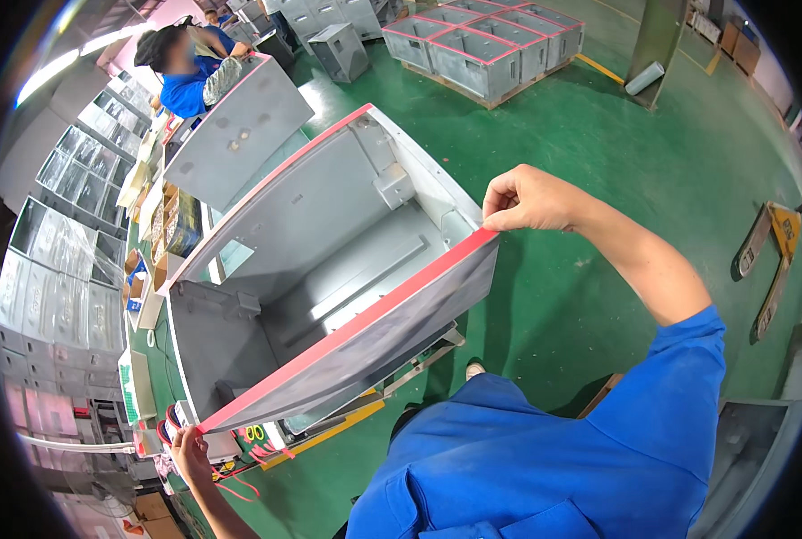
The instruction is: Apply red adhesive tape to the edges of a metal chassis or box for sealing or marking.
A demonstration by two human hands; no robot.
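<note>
Spanning the near rim: a red strip point(342, 330) with a hand at each end

Lying to the left of the right hand point(528, 199) and forward of the left hand point(192, 456), an open grey metal box point(306, 193) shows its hollow inside. The red strip follows the box's near rim, its long axis slanting from the left hand forward and rightward to the right hand. Each hand is nearest its own end: the right at the corner farther forward, the left at the one farther back.

The right hand is closed at the fingertips, thumb and forefinger pinching the strip at the corner, the other fingers curled in. The left hand has its thumb and fingertips drawn together on the strip's opposite end. How firmly either one grips, I cannot tell.

Across the box's opening from both hands, a second red band point(333, 132) lines the far rim. Beyond it, well ahead of the left hand, a co-worker point(183, 97) in blue leans at a grey panel point(239, 135).
</note>
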